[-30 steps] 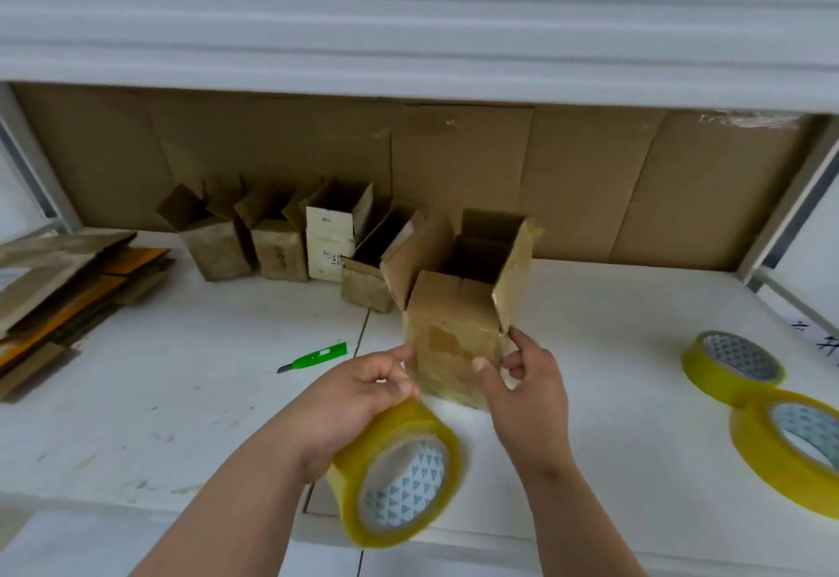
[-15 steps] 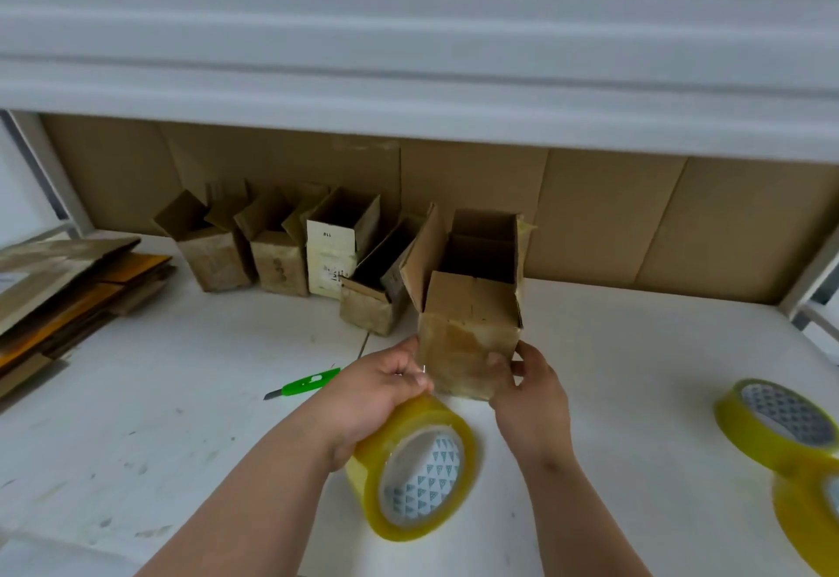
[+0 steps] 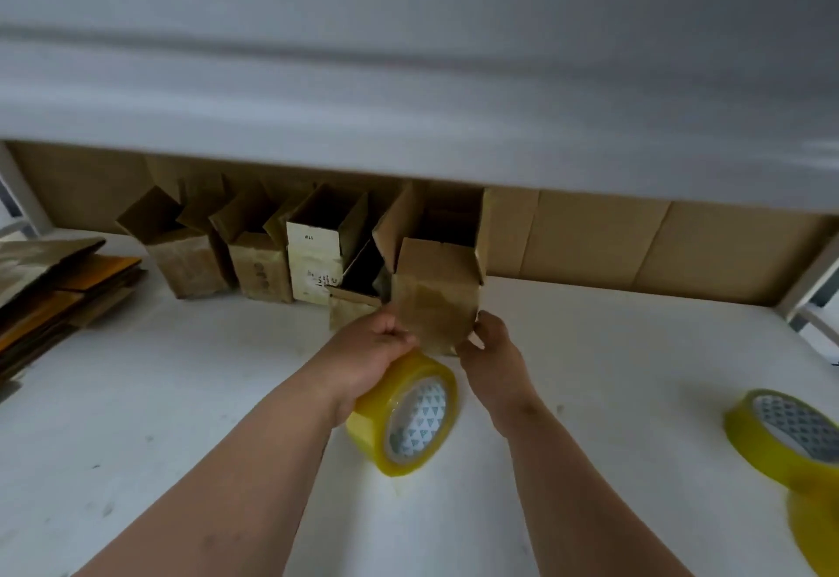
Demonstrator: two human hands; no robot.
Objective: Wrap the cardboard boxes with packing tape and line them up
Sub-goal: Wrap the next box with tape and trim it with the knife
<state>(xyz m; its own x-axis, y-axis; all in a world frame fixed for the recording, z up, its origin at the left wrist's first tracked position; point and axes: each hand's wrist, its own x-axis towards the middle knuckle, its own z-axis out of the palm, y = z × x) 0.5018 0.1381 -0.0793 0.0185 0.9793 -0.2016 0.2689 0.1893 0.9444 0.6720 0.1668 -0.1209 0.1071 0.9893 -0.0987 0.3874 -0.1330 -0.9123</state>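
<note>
Leftmost, flattened cardboard sheets (image 3: 54, 286) stacked at the edge of the white tabletop (image 3: 150, 399). Next along, against the cardboard backing (image 3: 590, 245), a row of small open-topped boxes: a brown box (image 3: 181, 263) with flaps splayed, a second brown box (image 3: 261, 265) touching it, then a pale printed box (image 3: 315, 265), then a low tilted box (image 3: 352, 299) with its dark inside showing. Just right of that row, the held cardboard box (image 3: 436, 299), upright with top flaps open, lifted slightly above or resting at the table — cannot tell which. Left hand (image 3: 367, 349) curled round the yellow tape roll (image 3: 404, 413), roll on edge with its patterned core facing the camera, fingertips pressed against the box's lower left face. Right hand (image 3: 492, 349) pinching the box's lower right corner, fingers curled behind it. Farther right, well apart from the hands, a second yellow tape roll (image 3: 776, 436) lying flat on the table, with a third roll (image 3: 817, 526) touching it at the frame's corner, blurred. Overhead, a pale shelf underside (image 3: 408, 77) across the whole width.
</note>
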